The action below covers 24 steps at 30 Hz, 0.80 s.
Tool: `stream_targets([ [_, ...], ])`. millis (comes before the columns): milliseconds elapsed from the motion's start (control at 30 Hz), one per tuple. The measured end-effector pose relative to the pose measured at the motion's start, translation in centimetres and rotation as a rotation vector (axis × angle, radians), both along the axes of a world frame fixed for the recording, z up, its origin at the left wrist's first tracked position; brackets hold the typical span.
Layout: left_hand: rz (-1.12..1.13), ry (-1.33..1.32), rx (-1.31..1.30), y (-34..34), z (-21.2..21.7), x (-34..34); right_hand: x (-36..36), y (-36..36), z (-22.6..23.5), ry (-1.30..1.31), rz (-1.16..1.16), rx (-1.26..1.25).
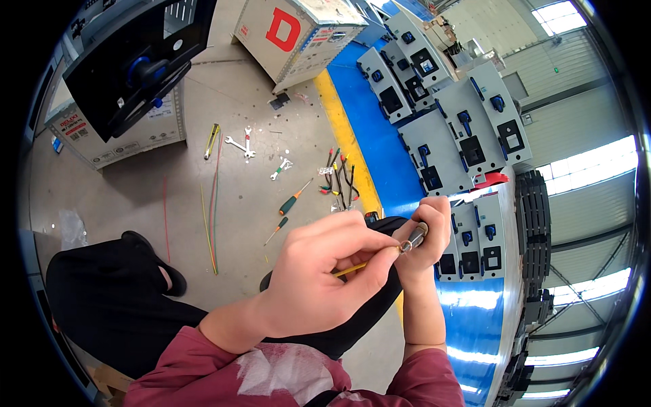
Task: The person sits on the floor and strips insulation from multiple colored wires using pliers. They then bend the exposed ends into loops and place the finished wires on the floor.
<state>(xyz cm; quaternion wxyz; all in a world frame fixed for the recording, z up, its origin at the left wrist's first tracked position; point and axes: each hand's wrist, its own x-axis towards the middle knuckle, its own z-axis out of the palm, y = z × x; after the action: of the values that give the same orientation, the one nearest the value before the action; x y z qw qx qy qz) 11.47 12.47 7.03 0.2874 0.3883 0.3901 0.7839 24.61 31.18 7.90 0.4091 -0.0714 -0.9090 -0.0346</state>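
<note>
My left hand (329,261) is closed in a pinch on a thin yellow wire (351,269). The wire's end meets the tip of a dark metal hand tool (416,237) in front of my chest. My right hand (432,234) is wrapped around this tool; only its rounded metal head shows, so its exact kind is hidden. The two hands are close together, fingertips almost touching. Below them on the floor lie a large screwdriver (290,203) and a small screwdriver (277,230), both green-handled, and several short black cables (339,178) with coloured ends.
Farther left are a yellow utility knife (212,141), open-end wrenches (245,146) and long coloured wires (215,224). Crates (298,41) stand at the back, one under a black panel (146,68). Grey cabinet panels (461,129) with blue-black handles line the blue floor strip (369,129) at right.
</note>
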Motion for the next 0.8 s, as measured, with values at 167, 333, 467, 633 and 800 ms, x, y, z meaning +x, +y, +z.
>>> stream_targets([
  [167, 0.011, -0.04, 0.015, 0.3, -0.2, 0.0, -1.1, -0.5, 1.2, -0.048, 0.03, -0.056],
  [333, -0.011, -0.13, 0.053, 1.2, -0.6, -1.0, -1.1, -1.2, 0.9, -0.219, 0.087, -0.579],
  [467, -0.031, -0.194, 0.027, 1.2, -0.7, -1.3, -1.0, -1.1, 1.7, -0.31, 0.239, -0.761],
  [633, -0.009, -0.259, 0.046, 1.1, -0.6, -1.5, -1.1, -1.3, 4.1, -0.427, 0.165, -0.771],
  [800, -0.024, -0.294, 0.054, 1.2, -0.5, -1.6, -1.5, -1.7, 4.9, -0.543, -0.033, -0.889],
])
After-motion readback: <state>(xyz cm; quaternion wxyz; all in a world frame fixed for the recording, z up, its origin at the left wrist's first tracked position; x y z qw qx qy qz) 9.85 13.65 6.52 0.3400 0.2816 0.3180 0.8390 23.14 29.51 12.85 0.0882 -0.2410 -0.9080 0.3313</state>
